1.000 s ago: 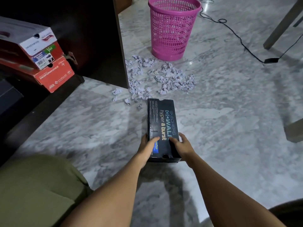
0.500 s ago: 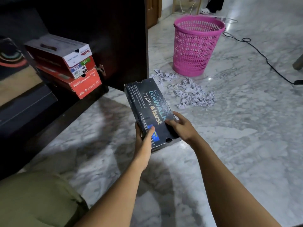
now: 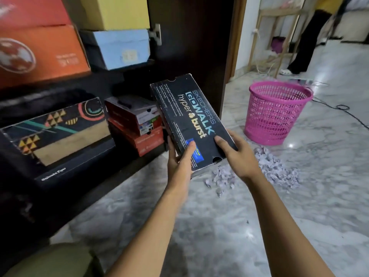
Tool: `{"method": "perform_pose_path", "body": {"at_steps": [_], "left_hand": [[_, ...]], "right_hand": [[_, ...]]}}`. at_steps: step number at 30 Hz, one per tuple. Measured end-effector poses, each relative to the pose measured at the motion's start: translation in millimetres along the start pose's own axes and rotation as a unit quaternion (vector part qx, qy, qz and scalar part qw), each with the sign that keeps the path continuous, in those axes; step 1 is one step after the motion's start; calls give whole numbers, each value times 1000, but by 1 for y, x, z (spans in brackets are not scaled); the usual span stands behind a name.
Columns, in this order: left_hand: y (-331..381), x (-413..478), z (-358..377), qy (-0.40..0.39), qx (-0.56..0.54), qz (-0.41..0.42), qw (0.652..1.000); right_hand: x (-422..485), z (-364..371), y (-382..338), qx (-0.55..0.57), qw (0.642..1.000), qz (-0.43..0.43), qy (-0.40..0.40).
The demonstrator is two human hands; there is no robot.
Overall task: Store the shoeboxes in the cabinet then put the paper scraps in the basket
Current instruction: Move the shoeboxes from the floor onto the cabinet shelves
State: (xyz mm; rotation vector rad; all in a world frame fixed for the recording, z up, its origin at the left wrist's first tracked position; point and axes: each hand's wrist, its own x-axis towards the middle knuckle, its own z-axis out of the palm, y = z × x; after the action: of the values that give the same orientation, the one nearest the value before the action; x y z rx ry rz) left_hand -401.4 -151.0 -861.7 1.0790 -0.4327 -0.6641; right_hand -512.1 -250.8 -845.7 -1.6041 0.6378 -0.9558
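A black shoebox (image 3: 185, 116) is held in the air, tilted, its far end near the open dark cabinet (image 3: 199, 47). My left hand (image 3: 178, 158) grips its near left corner, thumb on the lid. My right hand (image 3: 237, 154) holds the near right edge, fingers curled over it. Red shoeboxes (image 3: 137, 124) are stacked on the cabinet's bottom shelf beside a patterned box (image 3: 60, 128). Crumpled paper scraps (image 3: 275, 168) lie on the marble floor in front of a pink mesh basket (image 3: 275, 112).
Orange (image 3: 40, 54), blue (image 3: 119, 48) and yellow (image 3: 117, 11) boxes fill the upper shelf. A black cable (image 3: 343, 108) runs along the floor behind the basket. A person's legs (image 3: 307, 43) and a wooden frame (image 3: 279, 37) stand at the back right. My knee (image 3: 54, 260) is bottom left.
Both hands have lifted the black shoebox off the floor and carried it left toward the cabinet's bottom shelf. The view has swung up and left, showing the upper shelf.
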Motion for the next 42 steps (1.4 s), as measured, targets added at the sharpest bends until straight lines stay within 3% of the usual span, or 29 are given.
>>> {"method": "perform_pose_path", "body": {"at_steps": [4,12,19,25,34,37,42], "left_hand": [[55,18,19,-20,-14,12,1000],[189,50,53,1,-3,27,1000],[292,74,70,-41,48,22,998],[358,122,77,-29,60,-10,998],[421,215,64,-31,111,-65,991],[424,234,54,-5,171,-10,985],[414,262,39,-1,307,180,934]], "right_hand": [[22,3,-48,-31,996,-79,41],[54,19,-133,-51,971,-235,-8],[127,44,-209,-11,953,-301,28],[201,72,-258,-70,950,-299,46],[296,129,-294,-165,956,-224,91],[325,139,-294,-203,960,-176,80],[351,149,-302,-218,964,-144,40]]}}
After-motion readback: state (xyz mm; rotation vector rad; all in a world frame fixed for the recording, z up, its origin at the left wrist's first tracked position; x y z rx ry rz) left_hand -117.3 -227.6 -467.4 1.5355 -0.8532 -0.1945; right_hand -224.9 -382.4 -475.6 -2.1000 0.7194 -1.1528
